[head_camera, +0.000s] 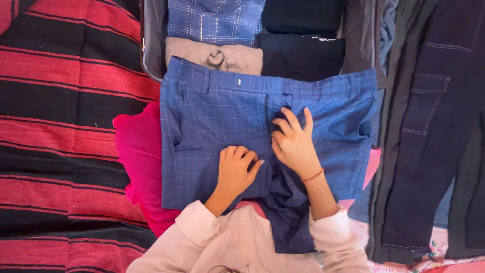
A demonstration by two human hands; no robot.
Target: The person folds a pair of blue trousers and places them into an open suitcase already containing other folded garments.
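Note:
A pair of blue checked trousers [212, 121] lies spread flat in front of me, waistband at the far side. My left hand [235, 169] rests on the cloth near its lower middle, fingers curled under. My right hand [292, 141] presses on the fly area, fingers spread; a red thread band circles that wrist. Beneath the trousers a bright pink cloth [139, 156] sticks out on the left.
An open suitcase [151, 55] at the far side holds folded clothes: a blue checked shirt [214, 20], a beige garment [214, 56], dark items [303, 30]. Dark trousers [434, 131] lie along the right. A red and black striped blanket [65, 126] covers the left.

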